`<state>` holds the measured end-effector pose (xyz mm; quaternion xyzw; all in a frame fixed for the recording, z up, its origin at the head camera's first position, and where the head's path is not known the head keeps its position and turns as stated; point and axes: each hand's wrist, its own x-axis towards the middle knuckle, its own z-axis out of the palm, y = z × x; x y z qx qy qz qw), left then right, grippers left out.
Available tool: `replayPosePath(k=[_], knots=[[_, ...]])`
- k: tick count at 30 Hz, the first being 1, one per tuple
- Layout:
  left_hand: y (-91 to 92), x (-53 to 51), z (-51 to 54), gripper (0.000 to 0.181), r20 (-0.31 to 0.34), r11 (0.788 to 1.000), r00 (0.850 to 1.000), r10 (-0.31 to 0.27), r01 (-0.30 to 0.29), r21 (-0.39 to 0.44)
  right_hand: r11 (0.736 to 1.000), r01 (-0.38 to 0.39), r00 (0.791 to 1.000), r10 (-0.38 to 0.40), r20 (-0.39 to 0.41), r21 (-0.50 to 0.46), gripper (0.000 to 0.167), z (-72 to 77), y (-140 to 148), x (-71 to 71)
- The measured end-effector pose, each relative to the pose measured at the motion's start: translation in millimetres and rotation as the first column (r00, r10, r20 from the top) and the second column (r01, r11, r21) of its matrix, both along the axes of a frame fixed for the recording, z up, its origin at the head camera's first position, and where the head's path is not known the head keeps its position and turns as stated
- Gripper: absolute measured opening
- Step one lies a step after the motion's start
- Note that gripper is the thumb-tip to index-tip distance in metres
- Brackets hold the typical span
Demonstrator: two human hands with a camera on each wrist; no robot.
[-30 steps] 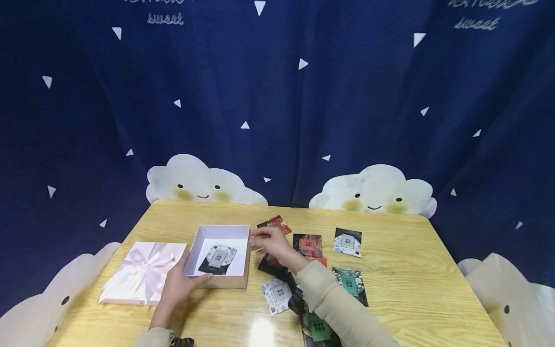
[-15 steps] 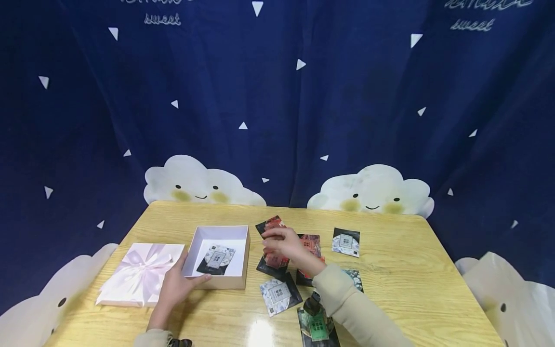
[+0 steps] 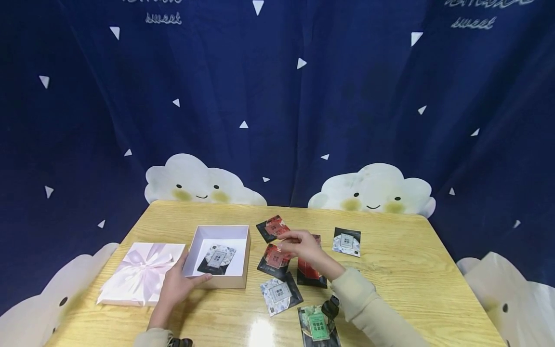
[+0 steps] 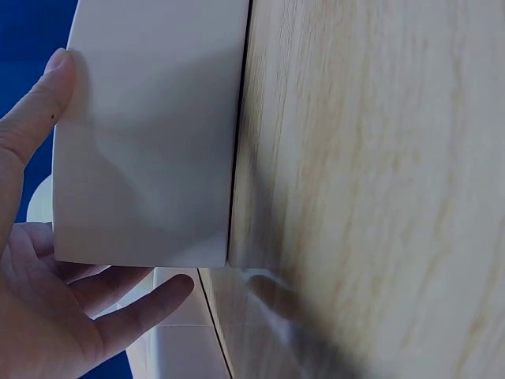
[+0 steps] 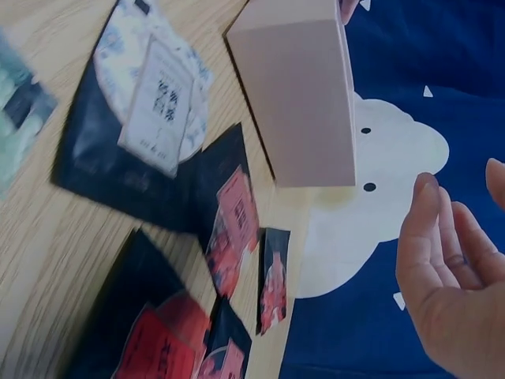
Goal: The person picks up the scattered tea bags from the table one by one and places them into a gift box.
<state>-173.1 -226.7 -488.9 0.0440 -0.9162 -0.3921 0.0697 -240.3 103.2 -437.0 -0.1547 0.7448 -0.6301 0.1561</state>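
My left hand holds the near-left corner of an open pale pink box, thumb along the front rim and fingers at the left side. One black-and-white floral sachet lies inside the box. In the left wrist view, the thumb touches the upper edge of the box wall. My right hand hovers over the red-and-black sachets, with nothing between its fingers. Near its fingertips lie two of them, a far red sachet and a nearer red sachet. Another red sachet is partly hidden beneath the hand.
A pale pink lid with a ribbon bow lies left of the box. A white floral sachet and a green sachet lie nearer me. Another white floral sachet is at the right. A blue curtain hangs behind the table.
My right hand has moved from the box's right wall rightward over the red sachets, uncovering those beside the box. My left hand stays at the box corner.
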Motion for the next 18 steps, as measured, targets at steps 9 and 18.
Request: replayPosePath(k=[9, 18], knots=[[0.0, 0.3, 1.6, 0.106, 0.015, 1.0, 1.0, -0.003, 0.003, 0.005, 1.0, -0.002, 1.0, 0.002, -0.031, 0.023, 0.034, -0.2, 20, 5.0], [-0.6, -1.0, 0.9, 0.107, 0.018, 1.0, 1.0, -0.007, 0.007, 0.013, 1.0, 0.002, 0.999, -0.001, -0.043, 0.032, 0.034, 0.7, 44, 9.5]])
